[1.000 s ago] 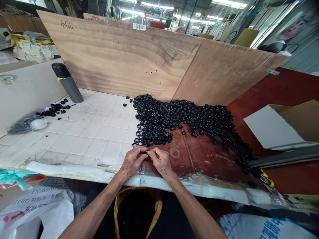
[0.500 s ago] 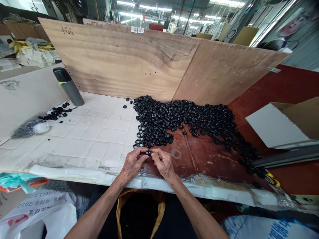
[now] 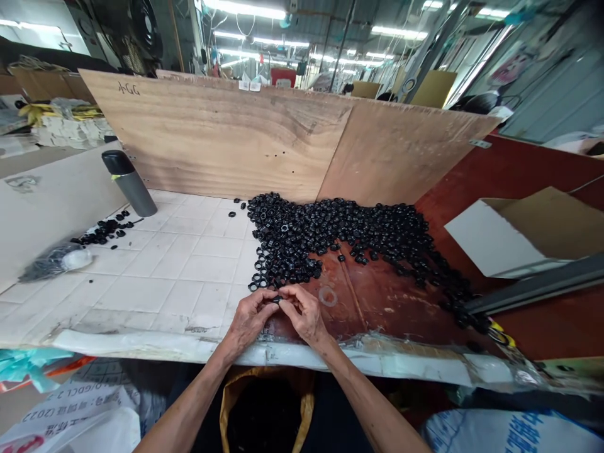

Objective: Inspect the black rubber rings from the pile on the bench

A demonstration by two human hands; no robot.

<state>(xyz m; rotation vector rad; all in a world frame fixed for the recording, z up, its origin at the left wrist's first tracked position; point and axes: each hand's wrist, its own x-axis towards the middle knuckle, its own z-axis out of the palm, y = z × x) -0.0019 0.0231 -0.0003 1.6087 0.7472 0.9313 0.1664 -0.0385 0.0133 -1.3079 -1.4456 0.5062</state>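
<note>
While the left hand (image 3: 250, 319) pinches a small black part (image 3: 277, 299) between thumb and fingertips, the right hand (image 3: 304, 314) grips its other side just as closely. Both hold it over the near side of the worktable (image 3: 212, 270), just in front of a heap of black rings (image 3: 340, 226), with a yellow-brown sack (image 3: 306, 402) gaping below the table's edge.

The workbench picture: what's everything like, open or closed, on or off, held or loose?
Left hand: fingers pinched
Right hand: fingers pinched
Small black piece: held between both hands' fingertips
Black rings: loose, heaped
Bottle: lid on
Cardboard box: open
Yellow-rimmed bag: mouth open
Ceiling lights: on
</note>
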